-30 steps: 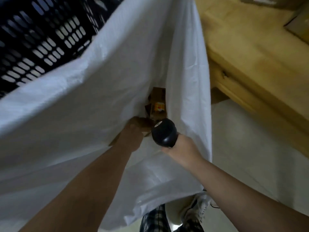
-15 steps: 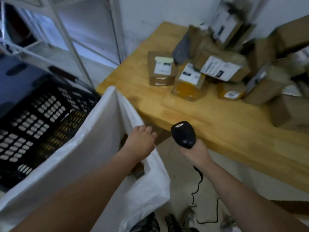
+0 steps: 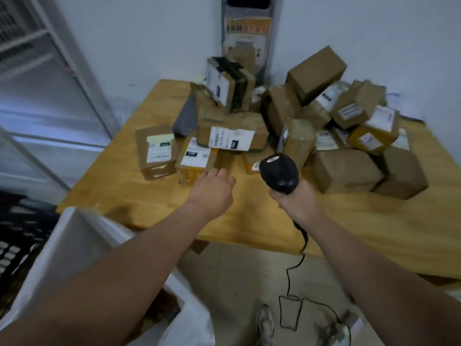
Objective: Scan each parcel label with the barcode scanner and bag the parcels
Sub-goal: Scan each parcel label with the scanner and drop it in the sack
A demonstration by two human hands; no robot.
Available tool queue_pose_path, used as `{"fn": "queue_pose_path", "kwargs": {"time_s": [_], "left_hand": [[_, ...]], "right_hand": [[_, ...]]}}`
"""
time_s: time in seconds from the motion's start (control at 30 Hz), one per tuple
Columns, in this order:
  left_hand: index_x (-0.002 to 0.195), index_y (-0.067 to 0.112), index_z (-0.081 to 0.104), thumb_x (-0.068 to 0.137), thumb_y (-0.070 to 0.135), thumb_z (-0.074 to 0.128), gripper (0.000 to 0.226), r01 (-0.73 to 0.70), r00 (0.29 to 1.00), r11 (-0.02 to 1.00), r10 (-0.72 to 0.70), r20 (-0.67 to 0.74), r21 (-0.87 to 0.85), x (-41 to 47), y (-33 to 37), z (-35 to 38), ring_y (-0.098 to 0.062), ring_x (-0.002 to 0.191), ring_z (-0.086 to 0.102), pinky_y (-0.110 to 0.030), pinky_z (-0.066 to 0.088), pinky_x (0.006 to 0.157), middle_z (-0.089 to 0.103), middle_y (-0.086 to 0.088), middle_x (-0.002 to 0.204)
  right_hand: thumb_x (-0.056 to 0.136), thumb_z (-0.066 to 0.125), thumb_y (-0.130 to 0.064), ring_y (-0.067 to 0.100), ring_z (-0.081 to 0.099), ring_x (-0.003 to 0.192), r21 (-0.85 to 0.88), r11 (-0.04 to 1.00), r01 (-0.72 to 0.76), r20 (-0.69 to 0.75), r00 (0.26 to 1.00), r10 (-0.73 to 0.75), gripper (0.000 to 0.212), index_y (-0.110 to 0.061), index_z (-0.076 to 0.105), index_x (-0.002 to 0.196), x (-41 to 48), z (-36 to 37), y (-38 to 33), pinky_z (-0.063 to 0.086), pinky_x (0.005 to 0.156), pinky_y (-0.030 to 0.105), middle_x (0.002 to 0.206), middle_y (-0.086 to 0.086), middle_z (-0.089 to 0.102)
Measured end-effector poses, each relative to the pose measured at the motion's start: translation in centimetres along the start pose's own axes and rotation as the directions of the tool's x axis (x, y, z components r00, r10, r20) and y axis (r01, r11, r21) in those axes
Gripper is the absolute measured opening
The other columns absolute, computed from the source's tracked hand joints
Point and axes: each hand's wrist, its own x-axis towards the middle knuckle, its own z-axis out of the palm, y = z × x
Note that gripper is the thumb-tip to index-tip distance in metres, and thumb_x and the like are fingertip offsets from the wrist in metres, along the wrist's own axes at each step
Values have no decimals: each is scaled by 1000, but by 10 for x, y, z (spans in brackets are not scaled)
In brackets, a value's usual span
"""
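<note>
A heap of brown cardboard parcels (image 3: 294, 116) with white labels covers the far part of the wooden table (image 3: 249, 216). My left hand (image 3: 212, 189) is stretched over the table, empty, fingers loosely bent, just short of a small labelled parcel (image 3: 195, 161). Another labelled parcel (image 3: 156, 151) lies to its left. My right hand (image 3: 295, 198) grips a black barcode scanner (image 3: 279, 172), head pointing at the heap. The white woven bag (image 3: 82, 250) stands open at lower left, under my left forearm.
A black plastic crate (image 3: 17, 245) sits left of the bag. The scanner's cable (image 3: 291, 290) trails down to the tiled floor. A metal shelf frame (image 3: 74, 71) stands at the left against the white wall.
My left hand came out of the bag without the parcel and moved up over the table toward the heap. The scanner hand rose with it. My view swung from the bag to the table.
</note>
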Motion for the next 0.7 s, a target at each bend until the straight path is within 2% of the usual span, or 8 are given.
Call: {"fn": "queue_pose_path", "kwargs": {"time_s": [0.07, 0.13, 0.23, 0.37, 0.43, 0.5, 0.6, 0.7], "left_hand": [[129, 16, 49, 96, 27, 43, 35, 29, 999, 999, -30, -41, -23, 33, 3, -12, -28, 124, 42, -39, 36, 99, 45, -7, 130], [133, 16, 47, 96, 29, 43, 39, 69, 992, 996, -75, -98, -59, 65, 3, -26, -29, 124, 42, -40, 38, 98, 45, -7, 134], [132, 14, 48, 98, 33, 44, 40, 95, 968, 982, -129, -215, -161, 114, -3, -55, -29, 120, 45, -41, 43, 93, 46, -8, 133], [133, 13, 47, 98, 38, 45, 44, 190, 860, 940, -298, -414, -283, 182, -17, -99, -30, 118, 45, -40, 42, 91, 46, -11, 134], [139, 12, 38, 96, 47, 45, 56, 315, 833, 891, -424, -356, -326, 215, -23, -113, -35, 127, 37, -45, 41, 96, 34, -16, 143], [146, 15, 27, 93, 58, 43, 70, 441, 829, 839, -517, -213, -318, 245, -29, -118, -41, 136, 25, -52, 37, 103, 20, -19, 151], [151, 32, 17, 86, 76, 35, 81, 560, 816, 804, -578, -36, -199, 282, -33, -118, -47, 144, 1, -66, 23, 107, 3, -17, 160], [153, 35, 8, 82, 80, 35, 88, 621, 778, 752, -626, 56, -222, 303, -29, -118, -47, 144, -10, -69, 15, 107, -8, -13, 161]], "right_hand": [[86, 66, -8, 27, 55, 67, 40, 999, -10, -34, 999, 11, 26, -3, 55, 62, 22, -21, -4, 41, 61, 33, 61, 13, 53], [86, 68, -12, 25, 57, 60, 60, 998, -9, -68, 998, 13, 29, -8, 57, 59, 45, -40, -10, 48, 63, 36, 57, 9, 56], [84, 69, -16, 16, 56, 51, 103, 994, 21, -89, 996, -12, 29, -7, 59, 59, 83, -66, -27, 47, 55, 26, 54, 7, 58], [83, 68, -17, 19, 60, 54, 145, 985, 96, -164, 984, -71, 25, -8, 61, 60, 144, -94, -63, 49, 60, 32, 55, 7, 61], [84, 66, -17, 16, 60, 53, 167, 978, 123, -160, 982, -96, 22, -9, 62, 64, 171, -103, -82, 47, 59, 29, 56, 5, 61], [86, 65, -17, 11, 58, 50, 157, 977, 142, -122, 985, -123, 22, -11, 61, 64, 192, -108, -96, 44, 56, 25, 55, 3, 60], [86, 65, -18, 7, 57, 44, 152, 972, 178, -86, 982, -166, 27, -12, 59, 60, 214, -106, -104, 49, 58, 26, 52, 1, 59], [86, 67, -21, 8, 57, 43, 172, 968, 184, -77, 982, -173, 30, -13, 58, 59, 233, -107, -103, 53, 66, 32, 47, -1, 57]]}}
